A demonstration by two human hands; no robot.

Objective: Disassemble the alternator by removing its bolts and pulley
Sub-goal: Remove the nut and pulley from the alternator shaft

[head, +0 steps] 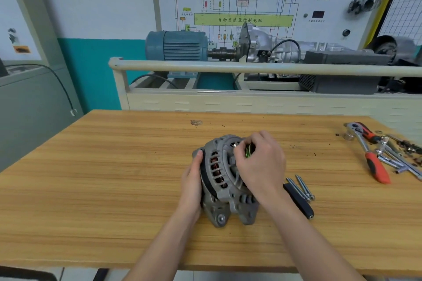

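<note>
— So, where does the alternator (225, 180) sit at this entry?

— On the wooden bench (114, 178), near the middle, lying on its side with the mounting lugs toward me. Copper windings show through the slots in the grey housing.

— Left hand (193, 180)?

— It grips the housing on my left side, thumb up over the rim and fingers wrapped behind. It steadies the unit against the bench top.

— Right hand (260, 162)?

— Curled over the pulley (250, 151) on the far end of the alternator. My fingers close around its grooved rim; a green mark shows on it between the fingers. Whether the pulley is loose on the shaft or seated, I cannot tell: my hand covers the joint.

— Bolts?

— Two long bolts (301, 187) lie side by side on the bench just right of my right forearm, heads toward me. A black tool handle (299, 201) lies beside them, partly under the forearm.

— Other tools?

— Ratchet wrench (367, 150) with a red-and-black grip at the far right of the bench, lying among a scatter of sockets and extension bars (392, 155). Well apart from the alternator.

— Behind the bench?

— Cream-coloured training stand (205, 66) carrying a blue electric motor (178, 45) coupled to a gearbox, with a wiring diagram board (237, 7) on the wall above it.
</note>
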